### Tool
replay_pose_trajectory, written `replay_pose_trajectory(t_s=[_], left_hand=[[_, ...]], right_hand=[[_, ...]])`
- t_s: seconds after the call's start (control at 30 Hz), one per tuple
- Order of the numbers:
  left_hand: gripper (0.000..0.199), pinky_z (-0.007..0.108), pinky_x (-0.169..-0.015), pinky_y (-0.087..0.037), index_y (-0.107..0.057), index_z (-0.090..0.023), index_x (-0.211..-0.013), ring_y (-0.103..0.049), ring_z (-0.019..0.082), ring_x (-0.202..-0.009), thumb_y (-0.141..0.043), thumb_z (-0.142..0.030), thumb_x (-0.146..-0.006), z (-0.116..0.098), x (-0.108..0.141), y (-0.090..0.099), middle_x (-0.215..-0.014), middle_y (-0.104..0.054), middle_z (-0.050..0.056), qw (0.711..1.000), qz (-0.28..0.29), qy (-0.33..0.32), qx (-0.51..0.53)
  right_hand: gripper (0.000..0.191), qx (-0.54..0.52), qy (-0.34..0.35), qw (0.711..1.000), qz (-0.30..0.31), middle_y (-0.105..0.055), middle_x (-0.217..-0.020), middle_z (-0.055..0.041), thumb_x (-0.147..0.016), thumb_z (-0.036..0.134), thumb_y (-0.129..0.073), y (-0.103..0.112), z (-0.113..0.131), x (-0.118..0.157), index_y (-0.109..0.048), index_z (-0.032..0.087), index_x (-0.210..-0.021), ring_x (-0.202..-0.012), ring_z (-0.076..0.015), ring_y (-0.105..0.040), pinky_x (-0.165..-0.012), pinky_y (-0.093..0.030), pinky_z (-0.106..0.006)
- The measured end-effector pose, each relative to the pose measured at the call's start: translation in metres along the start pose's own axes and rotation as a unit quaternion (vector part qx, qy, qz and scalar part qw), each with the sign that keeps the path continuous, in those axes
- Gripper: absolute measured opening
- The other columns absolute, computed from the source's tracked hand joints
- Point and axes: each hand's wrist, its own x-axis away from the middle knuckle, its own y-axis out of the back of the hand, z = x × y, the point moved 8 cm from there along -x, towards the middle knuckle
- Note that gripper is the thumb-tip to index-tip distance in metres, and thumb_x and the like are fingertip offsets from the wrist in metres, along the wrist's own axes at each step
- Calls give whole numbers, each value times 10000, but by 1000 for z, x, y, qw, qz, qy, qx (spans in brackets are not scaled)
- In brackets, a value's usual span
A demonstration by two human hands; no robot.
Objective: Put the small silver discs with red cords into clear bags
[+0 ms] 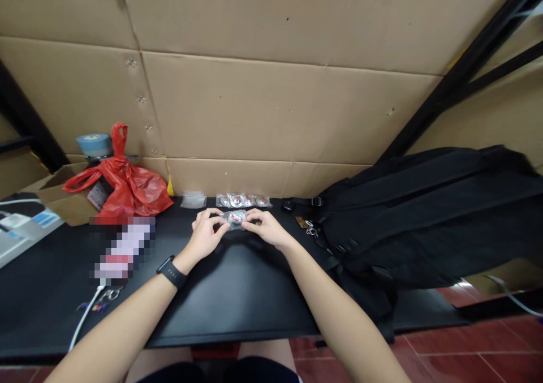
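Between my two hands is a round badge in a clear plastic sleeve (235, 218), held just above the black tabletop. My left hand (207, 231) pinches its left edge, and a dark watch sits on that wrist. The right edge is pinched by the thumb and fingers of my right hand (263, 226). Right behind them, a row of several similar round badges in clear sleeves (242, 201) lies along the foot of the cardboard wall. Left of that row rests a small stack of clear plastic sleeves (194, 199).
A red plastic bag (133, 185) and an open cardboard box (68, 193) stand at the left, near a white power strip (29, 233) and a blurred-out phone-like item (125, 250) on a cable. A black backpack (432, 219) fills the right side. Cardboard (254, 106) walls the back.
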Motion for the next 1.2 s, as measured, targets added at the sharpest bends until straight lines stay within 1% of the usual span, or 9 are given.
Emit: replay_pose_trajectory(t_s=[0.17, 0.3, 0.4, 0.47, 0.63, 0.77, 0.93, 1.03, 1.2], left_hand=[[230, 495, -1032, -383, -737, -252, -870, -512, 289, -1170, -601, -437, -890, 4, -1, -3, -1175, -639, 48, 1000, 8, 15, 25], [255, 491, -1022, -368, -714, -273, -949, -514, 274, -1154, -519, -438, -937, 4, -1, 3, -1155, -641, 42, 1000, 1, 19, 21], [194, 493, -986, -371, -691, -272, -973, -495, 285, -1157, -538, -380, -920, 8, -2, 13, -1171, -624, 53, 999, -27, 18, -19], [155, 483, -969, -373, -686, -271, -970, -485, 290, -1158, -563, -328, -893, 13, -3, 20, -1167, -616, 60, 997, -49, 12, -53], [156, 469, -942, -383, -687, -271, -963, -484, 296, -1146, -569, -276, -862, 36, -8, 37, -1155, -621, 62, 992, -80, 31, -94], [158, 450, -916, -392, -694, -265, -955, -517, 284, -1088, -573, -279, -854, 51, -12, 50, -1116, -635, 57, 990, -81, 45, -105], [123, 416, -918, -372, -712, -258, -885, -513, 262, -1092, -654, -351, -829, 42, -11, 37, -1092, -621, 43, 992, 23, -64, -106], [158, 404, -907, -359, -721, -255, -890, -487, 265, -1114, -703, -391, -812, 32, -5, 24, -1090, -607, 49, 984, 54, -113, -126], [130, 389, -862, -338, -701, -220, -800, -469, 263, -1104, -640, -298, -884, 17, 1, 8, -1056, -618, 65, 974, 56, -141, -168]], right_hand=[[318, -56, -16, 998, -20, -660, -1038, -70, -769, 486, -711, 1, -1, 0, -728, 169, -780, -920, -193, -596, -809, -463, -308], [335, -46, -46, 994, -83, -671, -937, -69, -731, 496, -715, 31, -16, -2, -708, 161, -749, -828, -193, -595, -708, -471, -293], [325, 20, -92, 983, -155, -693, -854, -74, -737, 469, -675, 68, -35, -11, -715, 150, -785, -794, -206, -608, -690, -472, -297], [307, 106, -126, 972, -166, -713, -834, -75, -773, 425, -614, 84, -47, -24, -727, 141, -811, -798, -208, -625, -710, -473, -293], [201, 230, -188, 945, -135, -702, -714, -84, -773, 293, -594, 91, -70, -59, -710, 149, -694, -783, -230, -660, -736, -462, -301], [202, 282, -218, 924, -138, -715, -911, -180, -745, 338, -683, 85, -74, -64, -717, 144, -790, -977, -322, -652, -826, -466, -377], [481, 399, -251, 868, -158, -634, -1188, -211, -794, 490, -664, 85, -64, -50, -623, 150, -1131, -1120, -339, -593, -848, -481, -420], [421, 399, -226, 879, -131, -648, -1158, -165, -838, 481, -625, 85, -56, -42, -611, 177, -1129, -1075, -300, -616, -846, -477, -380], [665, 340, -196, 919, 44, -668, -1150, -128, -616, 432, -847, 63, -55, -16, -623, 190, -1195, -980, -262, -660, -833, -481, -317]])
